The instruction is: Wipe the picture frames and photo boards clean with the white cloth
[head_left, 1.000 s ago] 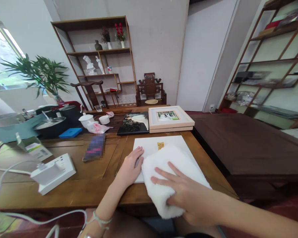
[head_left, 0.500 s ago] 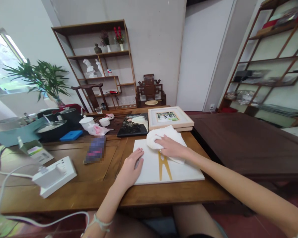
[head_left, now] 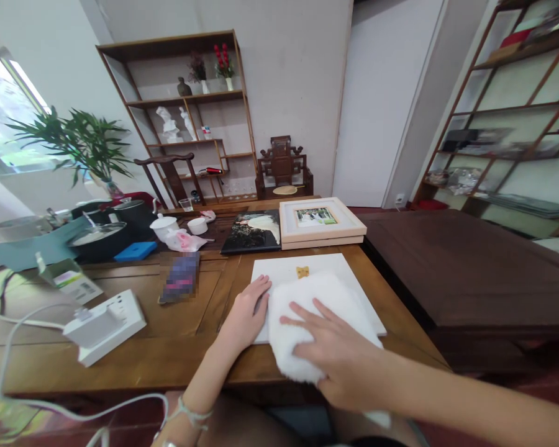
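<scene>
A white board (head_left: 279,266) lies flat on the wooden table. My left hand (head_left: 249,310) rests on its left edge, palm down with the fingers stretched out. My right hand (head_left: 338,347) presses on a fluffy white cloth (head_left: 289,354) and moves it, fingers spread over its top. The cloth covers much of the board's near part and hangs past its front edge. Beyond the cloth, only the top end of a gold-yellow flat shape (head_left: 302,272) shows on the board; the rest is hidden underneath.
Behind the board lie a light wooden picture frame (head_left: 279,239) and a dark picture panel (head_left: 242,233). To the left are a white power strip (head_left: 114,332) with a cable, a small box (head_left: 81,288), a blue block (head_left: 135,251), pots and white cups. A dark brown table (head_left: 470,267) stands right.
My right hand has drawn the cloth from the board's far edge toward me, over the gold-yellow shape's legs. My left hand stays in place.
</scene>
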Tool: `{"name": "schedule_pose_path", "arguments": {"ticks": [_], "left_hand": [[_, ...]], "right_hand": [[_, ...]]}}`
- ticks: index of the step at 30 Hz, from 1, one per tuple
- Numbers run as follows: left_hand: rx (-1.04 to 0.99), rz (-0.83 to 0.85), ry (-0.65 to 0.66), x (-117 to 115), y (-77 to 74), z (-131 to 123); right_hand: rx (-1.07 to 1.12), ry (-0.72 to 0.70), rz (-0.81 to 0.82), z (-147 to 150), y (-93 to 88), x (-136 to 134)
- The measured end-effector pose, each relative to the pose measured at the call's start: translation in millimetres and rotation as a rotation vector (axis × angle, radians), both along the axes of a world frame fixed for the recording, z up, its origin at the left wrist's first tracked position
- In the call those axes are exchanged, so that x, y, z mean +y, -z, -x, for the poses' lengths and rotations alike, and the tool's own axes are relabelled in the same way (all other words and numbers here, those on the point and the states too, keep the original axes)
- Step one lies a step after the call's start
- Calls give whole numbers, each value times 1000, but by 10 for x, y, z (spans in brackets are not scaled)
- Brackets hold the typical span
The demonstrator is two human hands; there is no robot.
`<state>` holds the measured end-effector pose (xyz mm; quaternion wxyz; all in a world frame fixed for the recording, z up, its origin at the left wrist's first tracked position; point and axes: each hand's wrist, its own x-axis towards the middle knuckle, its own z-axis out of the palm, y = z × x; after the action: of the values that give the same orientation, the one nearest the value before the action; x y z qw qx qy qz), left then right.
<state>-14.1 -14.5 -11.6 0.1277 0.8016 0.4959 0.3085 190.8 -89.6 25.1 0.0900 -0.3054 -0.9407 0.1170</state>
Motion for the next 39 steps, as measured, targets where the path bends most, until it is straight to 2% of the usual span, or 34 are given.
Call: {"name": "schedule_pose_path", "arguments": {"ticks": [6,10,14,18,21,24,26,28,29,32,35,37,39], "left_hand": [[-13,-7,1,-12,-25,-16],[-31,-6,11,-26,-50,-21],[-120,-63,-42,-40,-47,-9],[-246,-70,-92,-52,-45,10],[-310,-61,-140,-63,-63,9],[-260,-17,-133,-70,-68,-8],[-171,26,-69,-66,-53,-22],[-79,48,-16,-54,-27,-31],[-45,50,-7,-47,-12,-33],[-9,38,-20,-28,28,-28],[-4,27,-12,-21,48,-19],[-1,21,-12,-22,41,-17],[0,10,-17,-27,16,-19]], "right_hand": [[21,141,-56,51,-30,812],[-1,195,-113,191,12,1042],[-61,167,-173,286,6,917],[-59,-140,-210,286,-62,644],[-48,-369,-175,216,-120,481],[-47,-457,-65,52,-206,405],[-46,-349,69,-127,-315,413],[-23,-118,191,-351,-469,477],[12,12,199,-468,-555,531],[119,273,61,-734,-764,762],[140,463,-196,-703,-766,1017],[82,478,-357,-478,-634,1147],[-43,270,-410,-149,-450,1226]]}}
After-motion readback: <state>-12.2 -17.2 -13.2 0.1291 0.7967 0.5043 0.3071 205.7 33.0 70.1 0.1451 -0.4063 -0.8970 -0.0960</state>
